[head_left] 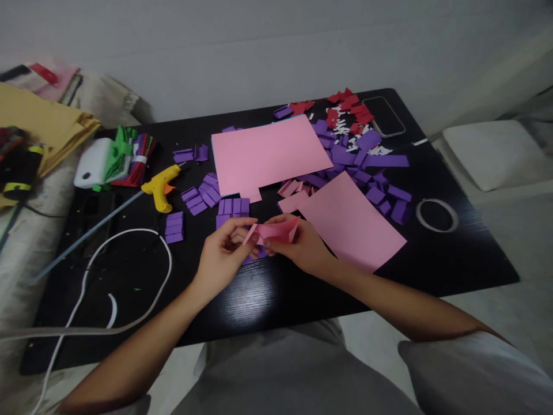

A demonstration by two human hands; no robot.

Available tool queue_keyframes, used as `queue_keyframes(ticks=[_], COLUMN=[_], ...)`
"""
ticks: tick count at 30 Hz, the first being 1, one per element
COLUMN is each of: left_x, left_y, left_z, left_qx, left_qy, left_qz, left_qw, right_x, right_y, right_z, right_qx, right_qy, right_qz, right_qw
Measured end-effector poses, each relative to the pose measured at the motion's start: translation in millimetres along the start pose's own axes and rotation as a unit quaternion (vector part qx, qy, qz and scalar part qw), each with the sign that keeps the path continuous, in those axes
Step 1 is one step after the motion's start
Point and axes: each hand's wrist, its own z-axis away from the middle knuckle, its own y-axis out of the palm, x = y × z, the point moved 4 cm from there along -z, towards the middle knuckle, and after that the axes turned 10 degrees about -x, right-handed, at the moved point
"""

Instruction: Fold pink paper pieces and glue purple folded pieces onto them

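Near the table's front edge, my left hand [227, 245] and my right hand [302, 245] both grip one small folded piece of pink paper [279, 230]. My left fingers pinch its left end, while my right thumb and fingers close round its right part. Folded purple paper pieces [233, 207] lie just beyond and partly under my hands. A large pink sheet [268, 151] rests behind them, and another pink sheet [349, 222] lies beside my right hand. Small pink strips [296, 189] are between the two sheets.
A yellow glue gun [162, 185] with a long glue stick lies at left, near a looping white cable [168, 265]. Purple, red and white paper scraps [345, 124] spread over the back right. A tape roll [437, 215] and a phone-shaped frame [383, 116] lie at right.
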Motion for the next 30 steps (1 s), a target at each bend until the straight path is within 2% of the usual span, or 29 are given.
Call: queue_keyframes(ticks=[3, 6, 9, 11, 17, 24, 30], left_x=[-2, -4, -7, -9, -13, -16, -17], left_y=[-2.9, -8.3, -14.7, -17.7, -16.0, -10.2, -11.2], left_z=[-2, -4, -6, -7, -2, 6, 9], left_qx=[-0.008, -0.024, -0.04, -0.047, -0.032, 0.008, -0.003], left_qy=[0.013, 0.018, 0.034, 0.053, 0.111, 0.199, 0.217], left_qz=[-0.024, -0.049, -0.059, -0.068, -0.087, -0.121, -0.133], left_qw=[1.0, 0.998, 0.997, 0.995, 0.989, 0.973, 0.967], right_x=[7, 16, 21, 20, 11, 7, 7], right_y=[-1, 0, 2, 2, 0, 1, 2], right_z=[4, 10, 15, 15, 9, 8, 8], right_qx=[0.015, 0.083, 0.162, 0.177, 0.064, 0.052, 0.045], right_qy=[-0.065, -0.122, -0.137, -0.124, -0.05, -0.06, -0.047], right_qz=[0.041, 0.041, 0.023, 0.003, -0.044, -0.055, -0.072], right_qw=[0.997, 0.988, 0.977, 0.976, 0.996, 0.995, 0.995])
